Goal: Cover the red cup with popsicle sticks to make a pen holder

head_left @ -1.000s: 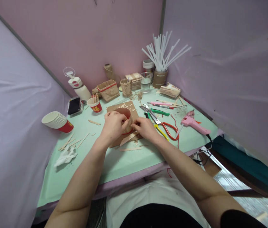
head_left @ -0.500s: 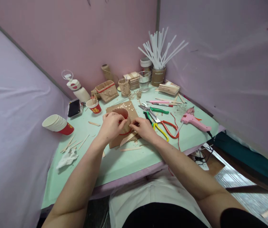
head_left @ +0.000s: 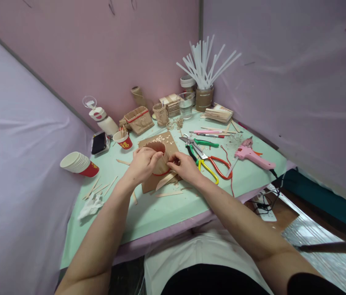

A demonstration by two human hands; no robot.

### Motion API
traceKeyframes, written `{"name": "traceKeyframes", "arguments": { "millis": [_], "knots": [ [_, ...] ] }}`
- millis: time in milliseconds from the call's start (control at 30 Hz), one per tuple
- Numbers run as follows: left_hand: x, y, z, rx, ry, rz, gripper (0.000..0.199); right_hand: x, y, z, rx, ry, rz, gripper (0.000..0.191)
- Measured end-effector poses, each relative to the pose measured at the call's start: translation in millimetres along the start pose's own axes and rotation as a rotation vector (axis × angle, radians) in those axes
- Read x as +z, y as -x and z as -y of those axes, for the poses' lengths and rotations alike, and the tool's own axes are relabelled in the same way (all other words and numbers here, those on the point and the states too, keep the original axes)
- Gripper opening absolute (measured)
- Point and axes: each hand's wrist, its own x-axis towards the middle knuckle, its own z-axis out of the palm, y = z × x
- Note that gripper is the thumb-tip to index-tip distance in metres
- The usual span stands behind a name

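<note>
A round cup made of pale wooden strips [head_left: 161,167], with a red band round its base, stands on a brown cardboard board [head_left: 148,186]. My left hand [head_left: 144,163] is closed on the cup's left side and rim, thumb near the top edge. At the cup's right side, my right hand [head_left: 184,167] has thumb and forefinger pinched together; whatever they hold is too small to make out. Small pale wooden pieces [head_left: 166,139] lie on the board behind the cup. Thin wood strips [head_left: 166,180] lie in front of it.
Right of the board lie green-handled pliers [head_left: 205,143], red-handled scissors [head_left: 220,166] and a pink glue gun [head_left: 254,159]. Stacked paper cups [head_left: 79,163] and a crumpled tissue [head_left: 90,207] are at left. Behind stand a rectangular basket [head_left: 139,120], a water cup [head_left: 186,107] and white glue sticks [head_left: 205,61].
The view has shifted slightly, so the items at left appear further right. My left fingers have moved a little at the cup's rim; my right hand keeps its pinch in nearly the same place.
</note>
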Motion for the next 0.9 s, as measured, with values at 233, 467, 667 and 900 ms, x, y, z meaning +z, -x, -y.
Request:
{"name": "traceKeyframes", "arguments": {
  "millis": [233,467,667,900],
  "knots": [
    [3.7,5,1,-0.007,-0.029,-0.113,0.039,0,1,1,-0.001,-0.005,-0.004,0.005],
    [15.2,11,7,0.037,-0.006,-0.231,0.029,-1,1,1,0.003,-0.025,0.015,0.005],
    [22.2,13,10,0.069,0.004,-0.3,0.027,-1,2,0,0.012,-0.032,0.025,0.006],
    [23.2,17,15,0.121,0.09,-0.464,0.025,-19,0,18,-0.125,0.114,-0.017,0.012]
  ]
}}
